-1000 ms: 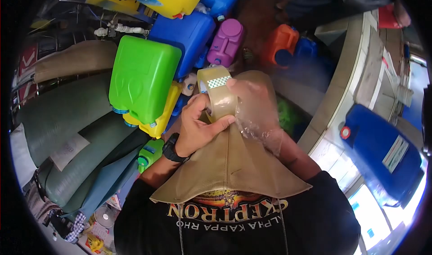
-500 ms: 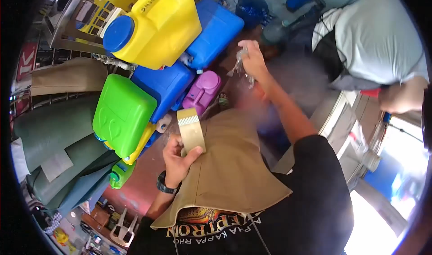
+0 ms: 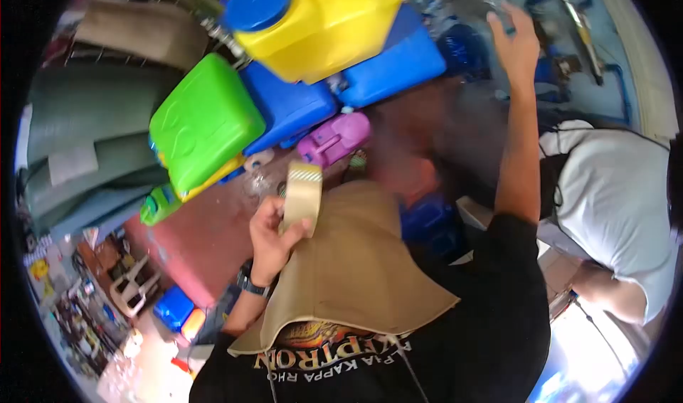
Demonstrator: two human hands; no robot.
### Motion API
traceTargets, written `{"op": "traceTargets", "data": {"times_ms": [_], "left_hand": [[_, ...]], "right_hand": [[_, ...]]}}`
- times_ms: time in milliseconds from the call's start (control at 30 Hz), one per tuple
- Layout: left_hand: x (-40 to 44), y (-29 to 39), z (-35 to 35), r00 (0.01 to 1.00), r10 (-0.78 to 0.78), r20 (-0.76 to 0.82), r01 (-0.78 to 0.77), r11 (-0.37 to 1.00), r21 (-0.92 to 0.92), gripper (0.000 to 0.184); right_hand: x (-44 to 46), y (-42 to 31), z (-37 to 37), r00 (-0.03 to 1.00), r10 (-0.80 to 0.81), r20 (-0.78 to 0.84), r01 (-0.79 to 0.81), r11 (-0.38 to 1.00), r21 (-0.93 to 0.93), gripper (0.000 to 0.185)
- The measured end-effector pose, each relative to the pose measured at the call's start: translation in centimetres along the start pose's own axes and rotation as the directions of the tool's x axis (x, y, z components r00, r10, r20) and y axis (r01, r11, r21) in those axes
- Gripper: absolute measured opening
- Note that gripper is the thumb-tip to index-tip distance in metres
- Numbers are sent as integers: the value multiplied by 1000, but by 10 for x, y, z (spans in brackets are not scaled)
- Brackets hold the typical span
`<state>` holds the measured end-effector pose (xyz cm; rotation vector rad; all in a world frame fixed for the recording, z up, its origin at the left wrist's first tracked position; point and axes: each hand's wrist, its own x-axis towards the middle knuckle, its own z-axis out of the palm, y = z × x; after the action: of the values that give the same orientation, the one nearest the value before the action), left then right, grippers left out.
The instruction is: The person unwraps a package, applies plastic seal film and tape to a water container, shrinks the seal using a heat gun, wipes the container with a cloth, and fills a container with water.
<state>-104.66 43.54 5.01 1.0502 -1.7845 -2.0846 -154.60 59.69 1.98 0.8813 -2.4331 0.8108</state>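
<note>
My left hand (image 3: 270,243) is closed around a roll of brown packing tape (image 3: 304,197), held upright over the tan apron (image 3: 356,268) I wear. A dark watch (image 3: 250,280) is on that wrist. My right arm is stretched far out to the upper right. The right hand (image 3: 517,44) has its thumb and fingers apart, with nothing gripped between them. Close to its fingertips is a small clear, crumpled piece (image 3: 492,2); whether it touches the hand I cannot tell.
Yellow (image 3: 320,33), blue (image 3: 391,69), green (image 3: 206,122) and purple (image 3: 334,138) jugs are piled ahead on the reddish floor (image 3: 192,239). Another person in a grey shirt (image 3: 605,197) is bent over at the right. Blue pipes (image 3: 626,97) run along the wall.
My right hand has swung outward to the upper right and its fingers have spread, letting go of the crumpled clear plastic. My left hand still holds the tape. The view has turned.
</note>
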Motion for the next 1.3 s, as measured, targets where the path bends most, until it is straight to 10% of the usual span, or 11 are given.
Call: {"op": "traceTargets", "data": {"times_ms": [133, 200, 433, 667, 933, 1300], "left_hand": [[11, 10, -23, 997, 75, 12, -73, 990, -119, 26], [14, 18, -41, 999, 42, 26, -37, 981, -191, 25], [29, 17, -126, 939, 92, 332, 2, 962, -273, 24], [44, 15, -215, 745, -13, 667, 120, 986, -115, 26], [23, 12, -257, 398, -204, 894, 107, 979, 176, 25], [-56, -43, -330, 139, -371, 918, -68, 922, 382, 24]], "right_hand": [[-118, -152, -11, 908, 109, 404, -300, 842, 448, 20], [-149, -218, -32, 841, -124, 527, -213, 818, 534, 16], [-182, -378, -62, 844, -392, 366, 116, 799, 590, 19], [-242, -486, -58, 896, 31, 444, -187, 931, 313, 21], [-330, -581, -86, 805, 512, 301, -582, 780, 230, 9], [-492, -698, -88, 725, 688, 41, -676, 698, 238, 11]]}}
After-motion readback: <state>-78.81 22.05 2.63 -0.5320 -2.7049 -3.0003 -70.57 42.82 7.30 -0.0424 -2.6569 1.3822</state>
